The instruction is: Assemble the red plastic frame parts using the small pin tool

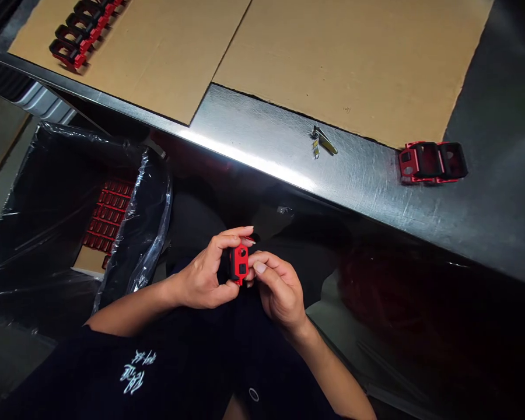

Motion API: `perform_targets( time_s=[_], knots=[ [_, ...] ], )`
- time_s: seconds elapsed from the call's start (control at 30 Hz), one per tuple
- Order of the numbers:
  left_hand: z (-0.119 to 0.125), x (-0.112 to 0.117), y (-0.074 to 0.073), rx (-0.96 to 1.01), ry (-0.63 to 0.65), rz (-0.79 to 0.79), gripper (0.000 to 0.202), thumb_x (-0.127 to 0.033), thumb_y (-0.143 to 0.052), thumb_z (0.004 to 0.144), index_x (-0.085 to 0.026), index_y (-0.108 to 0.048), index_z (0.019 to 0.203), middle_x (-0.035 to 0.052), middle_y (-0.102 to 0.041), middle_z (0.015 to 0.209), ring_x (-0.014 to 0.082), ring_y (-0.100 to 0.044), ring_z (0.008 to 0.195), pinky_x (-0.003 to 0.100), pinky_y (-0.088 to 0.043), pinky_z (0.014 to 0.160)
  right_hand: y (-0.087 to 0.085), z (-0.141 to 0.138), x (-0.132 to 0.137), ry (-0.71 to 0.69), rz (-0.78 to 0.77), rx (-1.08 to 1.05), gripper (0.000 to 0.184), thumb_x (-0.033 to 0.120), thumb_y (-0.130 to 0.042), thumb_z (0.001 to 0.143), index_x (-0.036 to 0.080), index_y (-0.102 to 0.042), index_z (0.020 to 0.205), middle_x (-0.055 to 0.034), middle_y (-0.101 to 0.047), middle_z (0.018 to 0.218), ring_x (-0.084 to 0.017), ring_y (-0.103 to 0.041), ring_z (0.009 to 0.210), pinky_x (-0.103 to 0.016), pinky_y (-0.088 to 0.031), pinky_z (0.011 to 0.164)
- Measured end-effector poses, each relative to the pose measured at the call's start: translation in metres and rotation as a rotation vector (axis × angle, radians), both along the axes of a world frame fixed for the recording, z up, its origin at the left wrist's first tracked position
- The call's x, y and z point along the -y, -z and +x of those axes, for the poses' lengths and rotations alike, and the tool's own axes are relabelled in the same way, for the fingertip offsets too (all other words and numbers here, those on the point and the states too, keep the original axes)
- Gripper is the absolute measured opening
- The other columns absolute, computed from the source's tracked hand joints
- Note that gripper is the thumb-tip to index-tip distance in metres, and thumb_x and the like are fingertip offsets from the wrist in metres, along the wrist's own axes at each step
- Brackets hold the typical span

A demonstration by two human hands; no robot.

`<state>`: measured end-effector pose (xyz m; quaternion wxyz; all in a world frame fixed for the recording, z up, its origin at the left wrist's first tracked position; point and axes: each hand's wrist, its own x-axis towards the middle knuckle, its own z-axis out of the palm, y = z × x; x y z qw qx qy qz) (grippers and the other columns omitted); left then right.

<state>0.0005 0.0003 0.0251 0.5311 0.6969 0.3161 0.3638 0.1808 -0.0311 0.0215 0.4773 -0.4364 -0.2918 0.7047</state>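
We log a steel counter [262,140] above the hands, well apart from them. It carries cardboard sheets [332,58], a row of red-and-black parts [85,26] far left, a metal clip [321,142] and one red-and-black piece [432,161] at right. A plastic-lined bin [48,192] holding red pieces stands left. Below the counter edge, the small red part [240,263] sits between both hands. The left hand [203,277] has its fingers [231,234] closed over the part's top and left side, and the right hand [280,291] pinches its right side.

A single camera is riding on the person's head, looking forward and steeply down. It is hovering close above the left hand [203,274] and right hand [280,289], with the metal counter [266,146] running diagonally beyond them.
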Motion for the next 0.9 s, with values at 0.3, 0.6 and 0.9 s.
perform_targets(
  time_s=[0.3,0.6,0.9],
  knots=[
    [0.0000,-0.0045,0.0024,-0.064,-0.016,0.180,0.085,0.001,-0.060,0.077,-0.024,-0.031,0.153,0.0182,-0.051,0.145,0.0323,-0.056,0.136,0.058,-0.053,0.111,0.0035,0.0009,0.0005,-0.002,-0.046,-0.021,0.020,0.038,-0.069,0.095,0.023,-0.077,0.086,0.0011,-0.066,0.071,-0.012,-0.055,0.063,-0.024,-0.047,0.061],
    [-0.0026,0.0003,0.0070,-0.110,0.008,0.167,0.090,-0.006,-0.062,0.082,-0.024,-0.017,0.159,0.0208,-0.049,0.150,0.0308,-0.055,0.138,0.055,-0.053,0.111,0.0046,0.0006,-0.0010,0.007,-0.026,-0.043,0.025,0.040,-0.067,0.097,0.022,-0.075,0.082,0.0011,-0.065,0.071,-0.012,-0.054,0.063,-0.024,-0.045,0.060],
    [-0.0001,-0.0001,0.0027,-0.221,0.051,0.236,0.094,-0.007,-0.060,0.081,-0.019,-0.013,0.162,0.0224,-0.056,0.144,0.0321,-0.058,0.136,0.055,-0.055,0.110,0.0065,0.0015,0.0017,0.013,-0.049,-0.028,0.022,0.042,-0.071,0.095,0.023,-0.075,0.086,0.0022,-0.066,0.071,-0.011,-0.055,0.062,-0.024,-0.046,0.061]
  ],
)
